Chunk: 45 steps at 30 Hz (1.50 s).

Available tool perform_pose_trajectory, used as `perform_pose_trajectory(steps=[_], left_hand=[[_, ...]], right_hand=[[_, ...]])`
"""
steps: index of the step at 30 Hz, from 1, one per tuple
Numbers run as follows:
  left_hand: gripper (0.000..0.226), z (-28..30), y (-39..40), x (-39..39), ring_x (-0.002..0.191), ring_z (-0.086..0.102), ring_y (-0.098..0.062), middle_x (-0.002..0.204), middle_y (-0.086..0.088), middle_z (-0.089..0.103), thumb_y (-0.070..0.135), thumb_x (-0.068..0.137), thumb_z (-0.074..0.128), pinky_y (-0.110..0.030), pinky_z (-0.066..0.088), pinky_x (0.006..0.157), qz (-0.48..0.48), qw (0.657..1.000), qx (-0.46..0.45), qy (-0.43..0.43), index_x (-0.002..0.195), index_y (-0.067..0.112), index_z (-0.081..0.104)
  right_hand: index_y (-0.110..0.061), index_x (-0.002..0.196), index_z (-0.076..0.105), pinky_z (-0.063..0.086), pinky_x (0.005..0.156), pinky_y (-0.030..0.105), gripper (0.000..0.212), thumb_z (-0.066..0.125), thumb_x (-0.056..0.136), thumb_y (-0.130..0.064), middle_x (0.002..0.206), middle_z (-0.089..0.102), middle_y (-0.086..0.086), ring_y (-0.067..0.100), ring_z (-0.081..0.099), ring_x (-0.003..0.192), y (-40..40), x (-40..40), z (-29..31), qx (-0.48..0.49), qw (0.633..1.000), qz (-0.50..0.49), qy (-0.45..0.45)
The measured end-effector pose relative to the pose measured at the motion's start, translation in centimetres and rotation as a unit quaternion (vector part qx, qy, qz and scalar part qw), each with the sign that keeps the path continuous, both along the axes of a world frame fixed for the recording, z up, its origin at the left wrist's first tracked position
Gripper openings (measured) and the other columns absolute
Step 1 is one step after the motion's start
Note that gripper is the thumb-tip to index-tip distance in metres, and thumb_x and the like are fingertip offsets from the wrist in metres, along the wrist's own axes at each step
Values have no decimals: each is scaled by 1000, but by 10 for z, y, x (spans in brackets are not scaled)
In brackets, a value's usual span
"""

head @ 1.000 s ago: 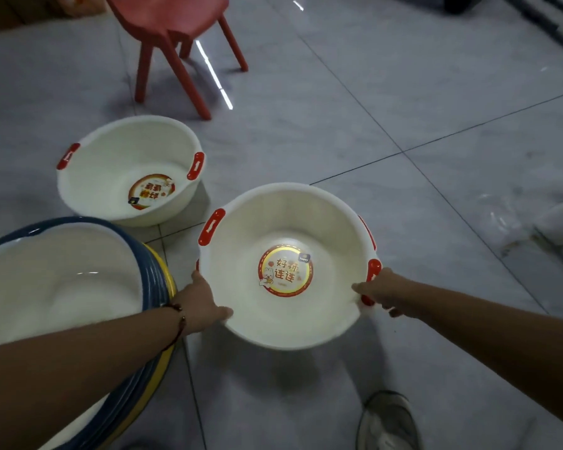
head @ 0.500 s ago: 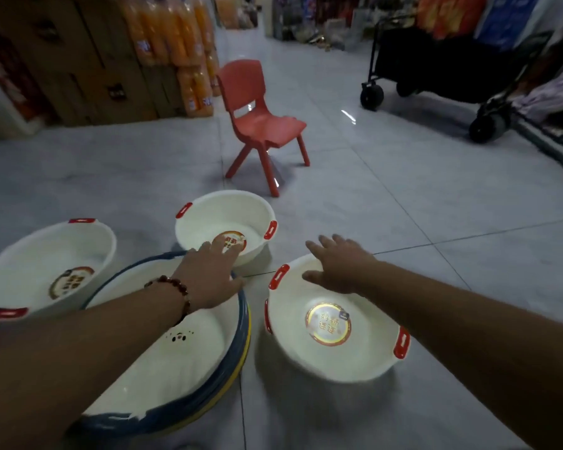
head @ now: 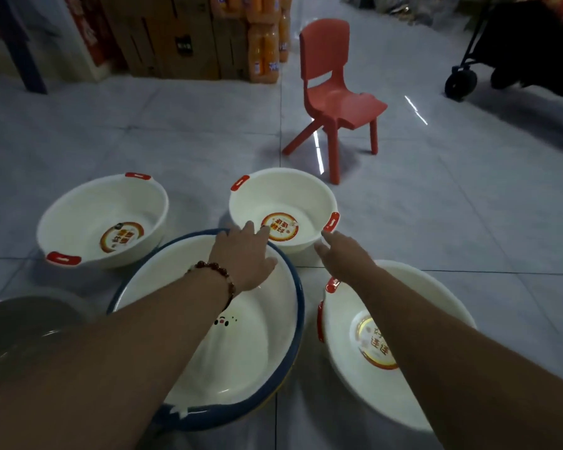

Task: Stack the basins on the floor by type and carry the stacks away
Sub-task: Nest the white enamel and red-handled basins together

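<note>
Three white basins with red handles lie on the floor: one at the left [head: 88, 203], one in the middle further off [head: 309, 193], one near me at the right [head: 436, 287]. Between them stands a stack of blue-rimmed white basins [head: 293, 280]. My left hand [head: 244, 254] stretches over that stack, fingers straight, tips at the near rim of the middle basin. My right hand [head: 342, 254] reaches with straight fingers toward the same basin's right red handle [head: 331, 221] and holds nothing.
A red plastic chair [head: 335, 99] stands behind the basins. Cardboard boxes [head: 176, 37] and packs of orange bottles [head: 267, 37] line the back. A black wheeled cart [head: 462, 79] is at the far right. A grey basin [head: 30, 323] sits at the lower left.
Both hands let go of the right basin, which now rests on the floor, and moved forward toward the middle basin. The view tilted up and forward.
</note>
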<state>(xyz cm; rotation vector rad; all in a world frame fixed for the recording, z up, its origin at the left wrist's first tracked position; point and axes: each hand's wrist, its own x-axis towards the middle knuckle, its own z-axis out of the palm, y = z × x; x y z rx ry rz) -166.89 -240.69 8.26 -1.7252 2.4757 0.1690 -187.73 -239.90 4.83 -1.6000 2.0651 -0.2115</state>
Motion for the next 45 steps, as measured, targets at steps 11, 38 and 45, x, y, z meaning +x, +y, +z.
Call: perform_pose_trajectory(steps=[11,38,45], left_hand=[[54,-64,-45,-4,129,45,-27,147,-8,42,46,99,43,-42,40,103,39,996,74,-18,147,23,35],[51,-47,-39,-1,125,48,-28,140,-7,48,49,97,43,-42,41,99,-16,997,69,1,141,22,44],[53,-24,-15,-17,123,52,-26,141,-5,49,50,99,44,-41,47,98,-72,993,55,72,144,23,43]], right_hand=[[-15,146,36,49,98,49,62,64,92,-28,137,52,16,36,53,123,-95,20,-91,131,697,-443,-549],[-12,126,58,53,38,28,36,61,90,-16,92,67,6,18,64,71,-84,-19,-9,-11,673,-530,-515],[-8,109,60,52,42,24,23,64,89,-18,79,66,6,17,63,61,-13,-95,59,-40,674,-532,-511]])
